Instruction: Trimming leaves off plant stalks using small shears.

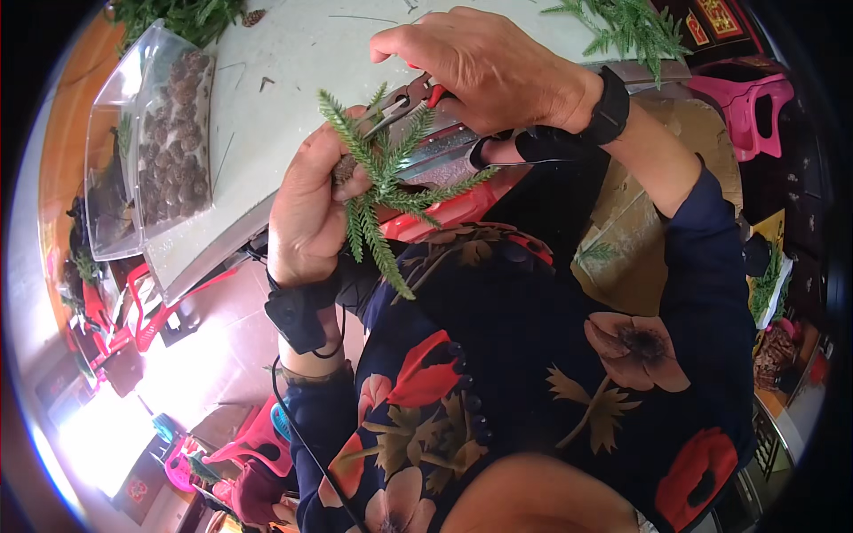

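Note:
My left hand (306,204) is closed on a green artificial pine sprig (386,178), whose needled branches spread out over my lap. A small brown pine cone (344,169) sits at the sprig's base, between the fingers of that hand. My right hand (498,75) grips a pair of pliers (414,91) with red handles, its index finger and thumb side raised toward the left. The plier jaws reach down to the sprig's upper branches, close to the left fingertips. Whether the jaws are closed on a wire there, I cannot tell.
A clear plastic box (105,191) with many pine cones stands at the left of the pale table (275,49). Green sprigs (626,35) lie at the far right, more greenery (178,18) at the far left. Cardboard (702,133) and a pink plastic stool (746,102) are at the right.

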Motion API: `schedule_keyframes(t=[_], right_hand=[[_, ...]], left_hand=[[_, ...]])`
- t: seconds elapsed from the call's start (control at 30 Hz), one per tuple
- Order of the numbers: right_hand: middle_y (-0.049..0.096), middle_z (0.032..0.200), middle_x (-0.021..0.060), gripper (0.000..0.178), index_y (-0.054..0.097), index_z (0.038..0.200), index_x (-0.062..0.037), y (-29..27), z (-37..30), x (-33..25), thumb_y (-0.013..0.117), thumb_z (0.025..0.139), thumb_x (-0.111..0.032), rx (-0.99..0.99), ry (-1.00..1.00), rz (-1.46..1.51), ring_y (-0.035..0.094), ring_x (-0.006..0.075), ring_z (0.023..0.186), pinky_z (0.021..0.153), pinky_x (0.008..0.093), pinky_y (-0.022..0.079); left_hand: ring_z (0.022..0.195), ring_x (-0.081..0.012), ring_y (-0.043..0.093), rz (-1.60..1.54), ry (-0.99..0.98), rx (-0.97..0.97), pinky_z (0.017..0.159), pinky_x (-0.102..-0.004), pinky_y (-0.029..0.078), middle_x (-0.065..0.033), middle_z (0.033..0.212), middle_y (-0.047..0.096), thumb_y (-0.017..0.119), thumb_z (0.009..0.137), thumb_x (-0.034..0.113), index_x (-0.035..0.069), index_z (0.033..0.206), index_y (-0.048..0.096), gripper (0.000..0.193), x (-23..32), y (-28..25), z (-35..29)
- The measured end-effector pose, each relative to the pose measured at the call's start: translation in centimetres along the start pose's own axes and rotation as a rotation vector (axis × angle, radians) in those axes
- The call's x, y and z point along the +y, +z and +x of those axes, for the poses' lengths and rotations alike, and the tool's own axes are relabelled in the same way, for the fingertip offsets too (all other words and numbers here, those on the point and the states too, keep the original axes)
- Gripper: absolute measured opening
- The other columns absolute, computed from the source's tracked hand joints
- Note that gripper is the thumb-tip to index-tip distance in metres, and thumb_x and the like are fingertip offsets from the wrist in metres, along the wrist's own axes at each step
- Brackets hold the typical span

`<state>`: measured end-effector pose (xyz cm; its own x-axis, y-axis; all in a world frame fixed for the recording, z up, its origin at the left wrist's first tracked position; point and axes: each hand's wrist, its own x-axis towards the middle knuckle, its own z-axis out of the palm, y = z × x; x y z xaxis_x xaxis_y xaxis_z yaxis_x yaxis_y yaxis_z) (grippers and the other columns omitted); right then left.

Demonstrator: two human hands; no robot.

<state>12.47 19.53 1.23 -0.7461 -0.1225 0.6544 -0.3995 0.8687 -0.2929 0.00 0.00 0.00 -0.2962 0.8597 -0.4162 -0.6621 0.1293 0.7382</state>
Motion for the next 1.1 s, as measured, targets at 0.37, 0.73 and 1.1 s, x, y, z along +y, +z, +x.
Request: schedule_keyframes(t=[0.37, 0.73, 1.1], right_hand=[[0.06, 0.076, 0.0154, 0.038, 0.044, 0.109, -0.0069, 3.8, -1.8, -1.5, 0.06, 0.075, -0.005, -0.071, 0.508, 0.034, 0.061, 0.0369, 0.072, 0.061, 0.0403, 0.047], [0.057, 0.071, 0.0122, 0.012, 0.048, 0.09, -0.0008, 1.8, -1.4, -5.8, 0.05, 0.08, -0.004, -0.261, 1.159, 1.312, 0.055, 0.0213, 0.06, 0.057, 0.0349, 0.045], [0.053, 0.071, 0.0086, 0.009, 0.047, 0.089, -0.0025, 1.8, -2.5, -4.4, 0.05, 0.08, -0.002, -0.191, 1.104, 0.922, 0.055, 0.0244, 0.061, 0.058, 0.0325, 0.044]], left_hand=[[0.056, -0.0068, 0.04, -0.005, 0.469, 0.299, 0.049, -0.0207, 0.031, -0.002, 0.075, 0.056, 0.054, 0.088, 0.008, 0.0, 0.103, 0.055, 0.017, -1.8, 3.2, 1.0], [0.057, -0.0107, 0.053, 1.335, 1.326, 0.563, 0.051, -0.0227, 0.036, -0.005, 0.071, 0.057, 0.061, 0.083, 0.004, 0.004, 0.092, 0.06, 0.009, -2.1, 2.3, 1.4], [0.054, -0.0132, 0.051, 1.062, 1.002, 0.479, 0.049, -0.023, 0.033, -0.0016, 0.068, 0.055, 0.06, 0.085, 0.008, 0.005, 0.095, 0.061, 0.01, -1.2, 1.6, 1.1]])
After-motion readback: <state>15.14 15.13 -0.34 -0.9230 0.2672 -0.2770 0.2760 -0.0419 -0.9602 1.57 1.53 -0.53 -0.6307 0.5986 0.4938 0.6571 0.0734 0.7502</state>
